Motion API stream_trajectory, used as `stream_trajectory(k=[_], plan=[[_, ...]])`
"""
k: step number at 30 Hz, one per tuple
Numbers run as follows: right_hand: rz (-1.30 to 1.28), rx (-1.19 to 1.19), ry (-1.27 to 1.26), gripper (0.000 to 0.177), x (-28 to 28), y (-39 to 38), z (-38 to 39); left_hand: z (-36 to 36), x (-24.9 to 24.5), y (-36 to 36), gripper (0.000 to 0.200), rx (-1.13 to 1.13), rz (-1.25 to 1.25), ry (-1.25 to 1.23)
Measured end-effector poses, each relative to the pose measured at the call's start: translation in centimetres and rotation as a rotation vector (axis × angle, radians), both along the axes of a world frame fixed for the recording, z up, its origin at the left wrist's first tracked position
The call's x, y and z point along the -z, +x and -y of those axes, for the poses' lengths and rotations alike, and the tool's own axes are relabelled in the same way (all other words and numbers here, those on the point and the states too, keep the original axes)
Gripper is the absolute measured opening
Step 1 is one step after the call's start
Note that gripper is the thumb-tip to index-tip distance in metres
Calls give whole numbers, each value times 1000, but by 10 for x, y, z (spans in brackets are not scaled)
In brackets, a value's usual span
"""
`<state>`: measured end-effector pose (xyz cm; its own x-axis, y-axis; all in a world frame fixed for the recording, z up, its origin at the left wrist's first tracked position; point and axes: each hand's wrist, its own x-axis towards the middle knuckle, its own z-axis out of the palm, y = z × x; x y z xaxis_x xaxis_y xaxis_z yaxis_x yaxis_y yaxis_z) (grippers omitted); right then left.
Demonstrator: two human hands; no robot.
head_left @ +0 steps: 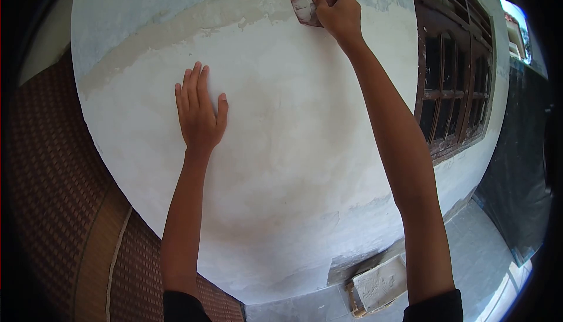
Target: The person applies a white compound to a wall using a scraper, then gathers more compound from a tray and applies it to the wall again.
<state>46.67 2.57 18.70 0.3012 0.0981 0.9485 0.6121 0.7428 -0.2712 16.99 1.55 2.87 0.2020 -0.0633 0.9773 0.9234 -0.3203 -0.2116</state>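
Note:
My right hand [340,12] is raised high at the top of the view, its fingers closed on a dark reddish flat scraper [305,7] smeared with whitish paste. The scraper lies against the wall [275,123], just over the lower edge of a beige band of plaster [193,22]. To the left and lower, my left hand [200,108] rests flat on the white part of the wall with its fingers spread and nothing held.
A brown wooden window [454,82] with dark panes is at the right. On the grey floor [296,305] stands a tray [380,285] of whitish paste near the wall's foot. Woven brown panels [56,175] line the left side, and a dark sheet [516,164] hangs at far right.

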Motion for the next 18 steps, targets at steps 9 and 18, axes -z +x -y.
stream_trajectory(k=[9, 18], plan=[[47, -33, -21, 35, -5, -17, 3, -1, 2, 0, 61, 3, 5, -4], [33, -202, 131, 24, -20, -24, 13, -1, 2, 0, 62, 6, 10, -8]])
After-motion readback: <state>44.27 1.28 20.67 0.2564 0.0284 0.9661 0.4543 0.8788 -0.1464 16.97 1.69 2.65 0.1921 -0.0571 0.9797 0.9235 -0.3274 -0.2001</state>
